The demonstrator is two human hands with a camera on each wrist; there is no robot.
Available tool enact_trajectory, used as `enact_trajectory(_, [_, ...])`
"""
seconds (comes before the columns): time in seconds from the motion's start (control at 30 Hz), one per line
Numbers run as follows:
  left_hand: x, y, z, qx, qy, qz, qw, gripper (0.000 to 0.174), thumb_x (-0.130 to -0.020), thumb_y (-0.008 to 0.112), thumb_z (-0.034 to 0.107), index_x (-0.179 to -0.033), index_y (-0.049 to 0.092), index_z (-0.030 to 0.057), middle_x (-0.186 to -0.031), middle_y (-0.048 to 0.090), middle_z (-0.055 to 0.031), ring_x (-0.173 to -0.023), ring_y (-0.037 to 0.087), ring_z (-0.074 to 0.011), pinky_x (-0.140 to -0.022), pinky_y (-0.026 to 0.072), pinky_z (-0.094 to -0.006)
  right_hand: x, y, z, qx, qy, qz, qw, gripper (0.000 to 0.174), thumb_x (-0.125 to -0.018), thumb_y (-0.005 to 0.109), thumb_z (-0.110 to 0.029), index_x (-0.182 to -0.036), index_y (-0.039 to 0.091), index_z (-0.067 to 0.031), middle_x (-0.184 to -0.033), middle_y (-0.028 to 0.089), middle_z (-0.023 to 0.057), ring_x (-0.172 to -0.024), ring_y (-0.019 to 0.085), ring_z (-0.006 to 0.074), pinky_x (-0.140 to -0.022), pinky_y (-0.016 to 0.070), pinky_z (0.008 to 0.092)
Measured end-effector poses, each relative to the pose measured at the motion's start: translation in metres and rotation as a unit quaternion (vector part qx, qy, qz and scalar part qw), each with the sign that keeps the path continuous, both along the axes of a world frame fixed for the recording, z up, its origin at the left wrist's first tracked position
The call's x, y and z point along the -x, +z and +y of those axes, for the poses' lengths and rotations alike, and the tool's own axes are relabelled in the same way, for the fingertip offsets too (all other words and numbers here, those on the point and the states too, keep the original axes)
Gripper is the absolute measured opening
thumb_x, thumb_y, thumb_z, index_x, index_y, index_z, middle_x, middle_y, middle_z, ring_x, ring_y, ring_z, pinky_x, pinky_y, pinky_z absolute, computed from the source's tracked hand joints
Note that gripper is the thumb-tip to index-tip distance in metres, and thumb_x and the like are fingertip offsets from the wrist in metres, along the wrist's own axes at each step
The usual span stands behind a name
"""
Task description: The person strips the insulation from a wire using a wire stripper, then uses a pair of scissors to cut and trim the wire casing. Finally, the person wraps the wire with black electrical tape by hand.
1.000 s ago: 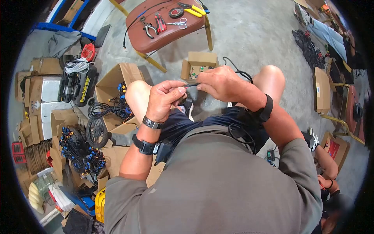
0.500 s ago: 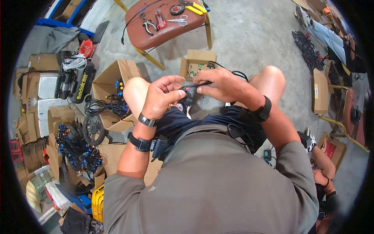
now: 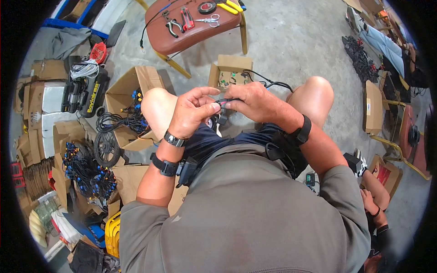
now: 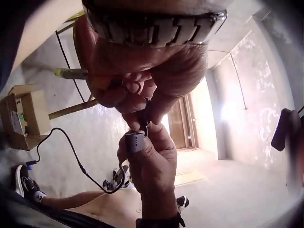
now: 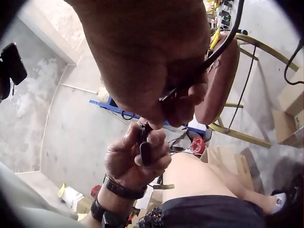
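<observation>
In front of the knees, the left hand (image 3: 187,113) pinches a short dark end of a cable between thumb and fingers. Close beside it, the right hand (image 3: 255,103) grips the same black cable (image 5: 216,59), its thumb under it. A pinkish-red stretch shows between the two hands in the head view. A grey cylindrical piece (image 4: 135,141) lies against the right hand in the left wrist view. From the left hand's fingers a dark rounded piece (image 5: 145,153) sticks out in the right wrist view. The fingers hide the spot where the cable parts meet.
A brown chair (image 3: 168,41) ahead carries pliers (image 3: 174,27), a red cutter (image 3: 187,18), scissors (image 3: 211,20) and a tape roll (image 3: 207,7). Beyond the hands stands a small carton (image 3: 234,61) with small parts. Boxes of bundled cables (image 3: 88,173) crowd the left side.
The right hand has shifted slightly left, closer to the left hand. The cable was stretched straight between the hands a second ago; now it bends, with pinkish-red showing.
</observation>
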State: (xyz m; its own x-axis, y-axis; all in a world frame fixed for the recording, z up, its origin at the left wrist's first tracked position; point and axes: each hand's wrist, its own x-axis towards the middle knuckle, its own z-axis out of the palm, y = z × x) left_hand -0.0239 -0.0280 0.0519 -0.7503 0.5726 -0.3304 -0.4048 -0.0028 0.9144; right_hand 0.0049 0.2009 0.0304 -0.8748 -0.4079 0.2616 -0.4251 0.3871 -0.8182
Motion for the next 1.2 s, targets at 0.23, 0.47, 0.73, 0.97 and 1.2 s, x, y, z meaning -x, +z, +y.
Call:
enact_trajectory(0.23, [-0.002, -0.001, 0.001, 0.030, 0.002, 0.005, 1.000, 0.037, -0.086, 0.072, 0.006, -0.121, 0.060, 0.0019, -0.083, 0.069, -0.0029, -0.068, 0.060, -0.0043, -0.054, 0.0431, -0.0176, -0.002, 0.002, 0.000, 0.001, 0.008, -0.030, 1.000, 0.014, -0.085, 0.068, -0.016, -0.090, 0.063, -0.0047, -0.072, 0.064, 0.0179, -0.073, 0.065, 0.0382, -0.064, 0.0496, 0.0454])
enact_trajectory(0.47, [-0.005, -0.006, 0.003, 0.035, 0.002, 0.023, 0.999, 0.039, -0.086, 0.071, 0.005, -0.122, 0.059, 0.0021, -0.084, 0.069, -0.0023, -0.071, 0.061, -0.0043, -0.056, 0.0443, -0.0176, -0.003, 0.005, 0.002, 0.028, 0.020, -0.090, 0.995, 0.012, -0.087, 0.066, -0.015, -0.087, 0.064, -0.0025, -0.068, 0.064, 0.0163, -0.068, 0.065, 0.0352, -0.062, 0.0493, 0.0420])
enact_trajectory(0.73, [-0.010, -0.016, 0.005, -0.012, 0.006, 0.060, 0.998, 0.045, -0.086, 0.066, -0.006, -0.129, 0.054, -0.0017, -0.095, 0.067, -0.0112, -0.079, 0.066, -0.0158, -0.063, 0.0616, -0.0318, -0.002, 0.020, 0.003, 0.016, 0.025, -0.195, 0.980, 0.017, -0.092, 0.060, -0.017, -0.084, 0.064, -0.0022, -0.067, 0.066, 0.0102, -0.065, 0.066, 0.0253, -0.061, 0.0494, 0.0385])
enact_trajectory(0.97, [-0.018, -0.015, 0.010, 0.000, 0.013, 0.100, 0.995, 0.054, -0.085, 0.067, -0.006, -0.136, 0.050, -0.0008, -0.094, 0.067, -0.0100, -0.075, 0.064, -0.0120, -0.060, 0.0567, -0.0248, 0.000, 0.020, 0.005, -0.014, 0.030, -0.204, 0.978, 0.020, -0.092, 0.059, -0.020, -0.083, 0.064, -0.0026, -0.066, 0.064, 0.0095, -0.064, 0.065, 0.0256, -0.061, 0.0487, 0.0382])
enact_trajectory(1.2, [-0.020, -0.022, 0.009, 0.013, 0.013, 0.108, 0.994, 0.054, -0.084, 0.068, -0.005, -0.135, 0.050, -0.0015, -0.091, 0.067, -0.0079, -0.072, 0.062, -0.0099, -0.059, 0.0536, -0.0225, -0.004, 0.005, 0.002, 0.010, 0.016, -0.134, 0.991, 0.015, -0.090, 0.063, -0.017, -0.087, 0.063, -0.0018, -0.070, 0.065, 0.0100, -0.064, 0.064, 0.0211, -0.059, 0.0483, 0.0347])
